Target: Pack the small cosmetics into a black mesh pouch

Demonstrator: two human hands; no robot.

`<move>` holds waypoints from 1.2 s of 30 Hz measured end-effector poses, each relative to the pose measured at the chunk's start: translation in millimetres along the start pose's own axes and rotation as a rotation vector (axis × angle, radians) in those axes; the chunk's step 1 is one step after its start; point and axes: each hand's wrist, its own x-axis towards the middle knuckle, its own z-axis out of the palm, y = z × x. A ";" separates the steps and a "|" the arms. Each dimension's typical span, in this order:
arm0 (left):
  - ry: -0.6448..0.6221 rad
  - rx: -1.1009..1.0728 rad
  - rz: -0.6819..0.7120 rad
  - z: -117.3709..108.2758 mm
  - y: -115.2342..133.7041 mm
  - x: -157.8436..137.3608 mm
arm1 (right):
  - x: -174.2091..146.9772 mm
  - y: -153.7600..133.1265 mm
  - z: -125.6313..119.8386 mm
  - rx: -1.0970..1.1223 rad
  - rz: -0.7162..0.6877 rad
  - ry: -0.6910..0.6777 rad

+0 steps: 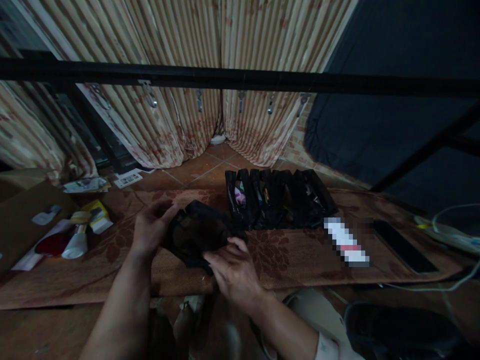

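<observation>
A dark, thin item that looks like a black mesh pouch is spread between my two hands above the cloth-covered surface. My left hand grips its left edge, with the fingers partly behind it. At its lower right edge, my right hand pinches the black material between thumb and fingers. Just beyond, to the right, lies a row of black holders with openings on top. Small coloured things show inside some of them, among them a purple and white one.
Left on the patterned cloth are a cardboard box, a white bottle, a dark red item and a yellow-white carton. A blurred-out white item and a black flat slab lie right. A dark bar crosses ahead.
</observation>
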 end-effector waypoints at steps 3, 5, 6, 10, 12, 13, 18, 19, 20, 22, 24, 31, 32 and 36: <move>0.086 -0.256 -0.118 1.6 9.4 -3.4 | 1.3 1.8 5.3 -0.052 0.001 0.039; 0.108 -0.275 -0.138 3.6 14.0 -5.4 | 2.8 3.4 9.1 -0.099 -0.007 0.035; 0.113 -0.246 -0.127 4.6 14.8 -6.0 | 3.5 4.2 10.9 -0.121 -0.010 0.027; -0.018 -0.142 -0.113 7.6 8.4 -7.2 | 6.1 6.1 15.2 -0.188 0.012 -0.021; -0.104 -0.112 -0.126 9.2 2.0 -7.3 | 7.0 5.8 16.0 -0.207 0.033 -0.058; -0.145 -0.099 -0.123 10.2 -1.0 -7.4 | 7.4 5.4 16.4 -0.215 0.040 -0.076; -0.352 -0.130 -0.017 15.5 -7.0 -7.8 | 8.7 2.1 19.5 -0.218 0.024 -0.151; -0.361 -0.132 0.016 16.2 -6.4 -7.8 | 8.8 1.3 20.3 -0.212 0.022 -0.160; -0.354 -0.118 0.046 16.7 -5.5 -7.8 | 8.9 0.6 21.1 -0.207 0.026 -0.166; -0.327 -0.043 0.086 17.2 -3.7 -8.0 | 9.2 -0.3 22.4 -0.202 0.043 -0.171; -0.275 0.068 0.085 17.5 -2.8 -8.7 | 9.8 -0.4 23.2 -0.206 0.062 -0.169; -0.168 0.300 0.079 20.4 -5.6 -12.3 | 11.4 2.7 24.9 -0.221 0.048 -0.217; -0.156 0.309 0.076 21.2 -5.2 -12.8 | 11.2 3.0 25.2 -0.220 0.046 -0.220; -0.143 0.320 0.061 23.5 -2.4 -14.8 | 9.9 4.5 27.2 -0.212 0.046 -0.206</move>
